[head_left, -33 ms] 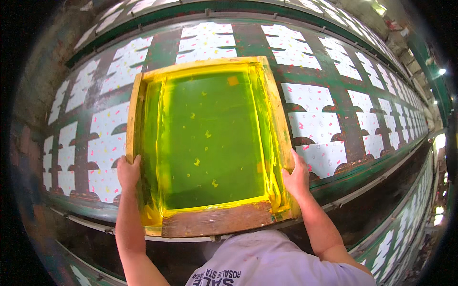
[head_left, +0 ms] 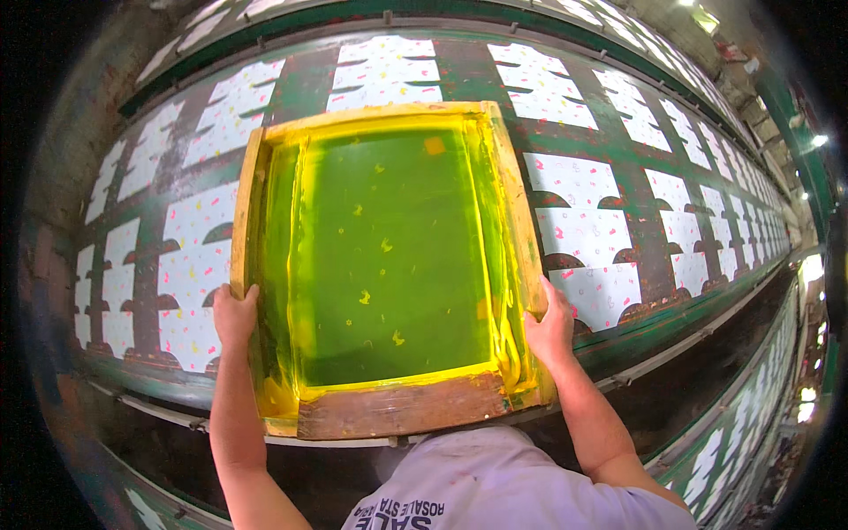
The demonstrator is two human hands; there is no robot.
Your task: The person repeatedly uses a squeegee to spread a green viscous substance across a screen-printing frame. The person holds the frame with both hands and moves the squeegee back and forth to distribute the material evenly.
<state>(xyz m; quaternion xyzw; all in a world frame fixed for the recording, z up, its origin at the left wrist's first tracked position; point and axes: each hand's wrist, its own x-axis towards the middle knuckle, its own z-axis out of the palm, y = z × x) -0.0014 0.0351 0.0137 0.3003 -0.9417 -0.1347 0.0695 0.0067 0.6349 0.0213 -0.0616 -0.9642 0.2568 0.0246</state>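
Observation:
Between my two hands is a wooden screen-printing frame (head_left: 516,190). Its green mesh (head_left: 380,265) carries small pale motifs, and thick yellow ink lines the inner edges, heaviest at the lower right. A brown board (head_left: 397,411) runs along the near side. My left hand (head_left: 235,315) is closed round the left bar, thumb on top. Gripping the right bar is my right hand (head_left: 551,327), its thumb also on the upper face. The frame's underside is hidden, so I cannot tell whether it touches the table.
Beneath and around the frame stretches a long green-brown table (head_left: 468,75). White cut pieces (head_left: 587,238) with small coloured prints lie on it in rows, left, right and beyond. A pale rail (head_left: 671,358) follows the near edge. Another table with white pieces (head_left: 707,464) stands at lower right.
The view has shifted very slightly, with the left-hand pieces and my left hand a touch further left. My grip on the frame is the same.

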